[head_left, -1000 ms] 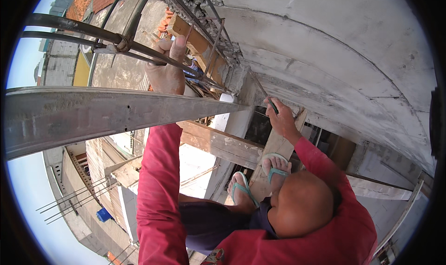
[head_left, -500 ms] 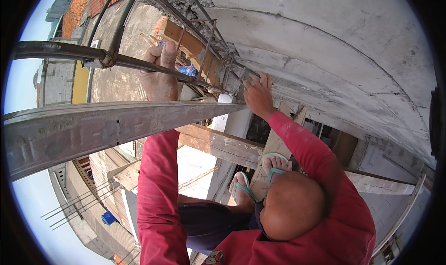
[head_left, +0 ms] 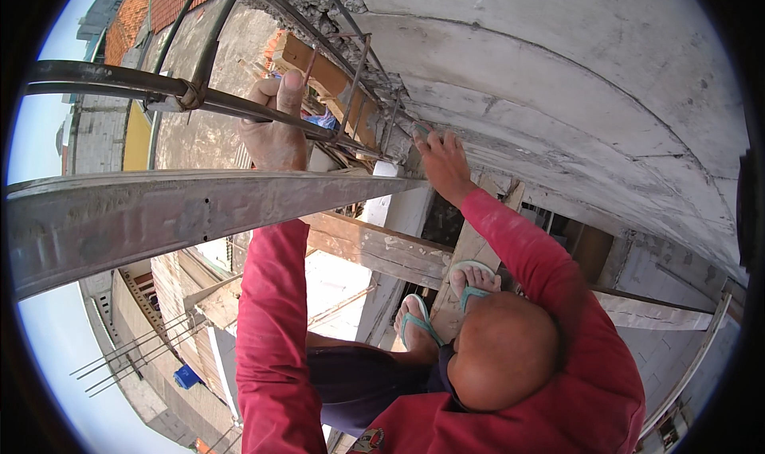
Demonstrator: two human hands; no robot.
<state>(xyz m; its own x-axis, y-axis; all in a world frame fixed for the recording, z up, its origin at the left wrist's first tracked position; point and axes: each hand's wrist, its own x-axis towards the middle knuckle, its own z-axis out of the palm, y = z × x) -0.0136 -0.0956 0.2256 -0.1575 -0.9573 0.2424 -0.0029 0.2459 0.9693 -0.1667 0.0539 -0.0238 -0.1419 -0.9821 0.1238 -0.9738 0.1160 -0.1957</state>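
Note:
My left hand (head_left: 275, 127) is wrapped round a dark steel reinforcing bar (head_left: 231, 103), thumb pointing up. Thin wire ties bind this bar to a crossing bar (head_left: 209, 56). Just below the hand, a long grey metal channel (head_left: 159, 207) slopes across, its far end near the concrete wall (head_left: 542, 80). My right hand (head_left: 442, 163) is up by the wall, where the bars meet it, with bent fingers closed. A small piece shows at its fingertips, too hidden to name.
A wooden beam (head_left: 382, 247) crosses below, and my feet stand on a plank (head_left: 458, 303) high above lower structures. Thin rods (head_left: 131, 358) stick out at lower left. A brown timber (head_left: 319, 72) lies behind the bars. A blue container (head_left: 186, 376) sits far below.
The left ends of the steel bar and channel have risen slightly, and a second bar now shows beneath the first. My right hand has shifted slightly; my left hand keeps its grip.

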